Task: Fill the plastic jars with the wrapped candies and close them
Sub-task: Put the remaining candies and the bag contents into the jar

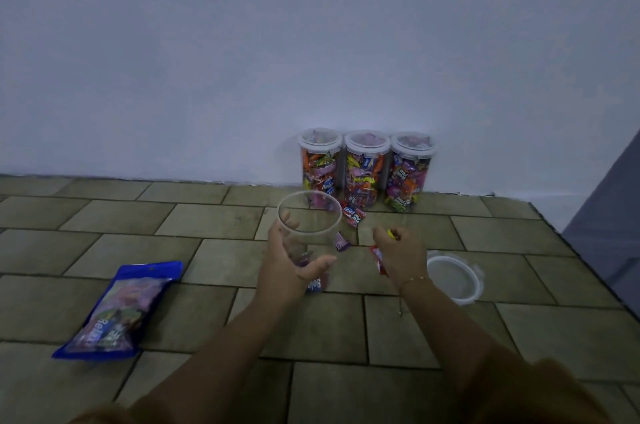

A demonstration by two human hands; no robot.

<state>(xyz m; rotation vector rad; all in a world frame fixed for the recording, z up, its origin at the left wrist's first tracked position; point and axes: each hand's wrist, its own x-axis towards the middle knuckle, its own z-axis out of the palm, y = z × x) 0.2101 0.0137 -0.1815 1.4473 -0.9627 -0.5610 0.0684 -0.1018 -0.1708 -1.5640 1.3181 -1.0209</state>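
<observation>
Three filled jars [365, 169] stand lidded in a row against the wall [311, 43], touching or nearly so. The tiled floor [173, 233] lies open to the left and toward the camera; at far right a grey panel [609, 216] bounds it. The left hand [294, 261] grips one open jar [309, 226], fingers and thumb curled round its clear wall (tilted, mouth toward the camera). The right hand [401, 250] pinches a yellow candy [390, 233] in curled fingers, a red candy [378, 260] just under it. One loose lid [455, 278] lies right of that hand. One blue candy bag [121, 309] lies flat, well left. A few loose candies [351, 216] sit before the jars.
</observation>
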